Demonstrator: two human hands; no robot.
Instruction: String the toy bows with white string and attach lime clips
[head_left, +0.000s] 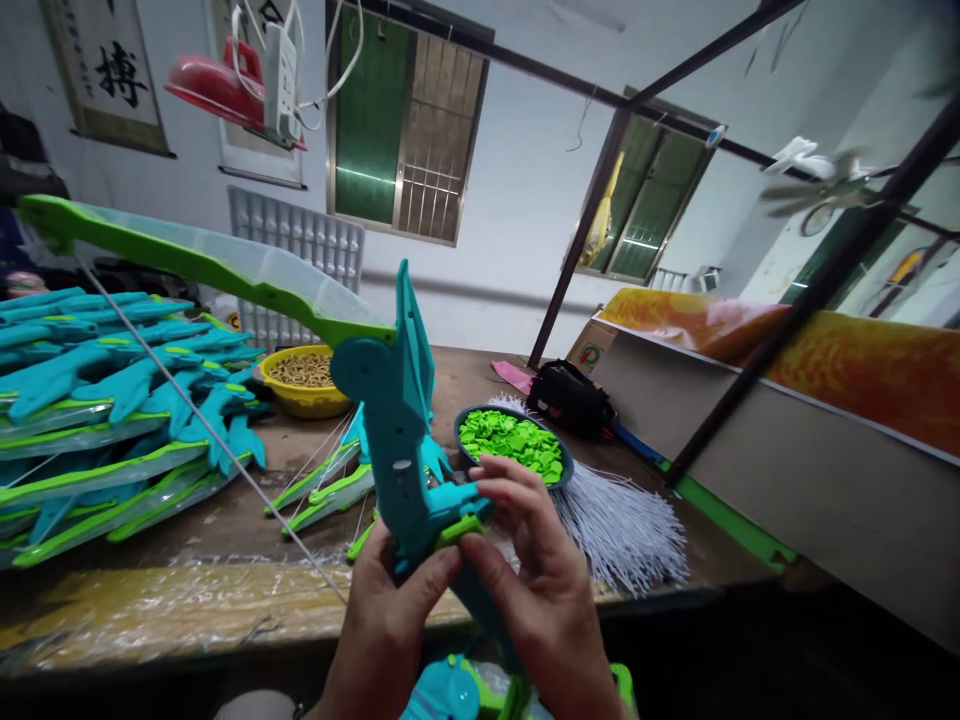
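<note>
A teal toy bow (390, 430) stands raised in front of me, its green limb with a clear strip (225, 265) reaching to the upper left and a pale string (202, 410) slanting down. My left hand (390, 615) is closed around the bow's teal middle, thumb on its near side. The thumb of my right hand (544, 590) presses a small green plastic piece (459, 530) against the bow, with the fingers curled behind. Palm and teal body hide part of both grips. Below the hands, another teal and green toy part (450, 690) is partly visible.
Stacked toy bows (150, 400) fill the table's left side. Behind are a yellow bowl of tan rings (311, 402) and a dark bowl (568, 472) of green pieces. White strings (622, 530) and a black bag (570, 400) lie right. A dark metal post (735, 400) slants nearby.
</note>
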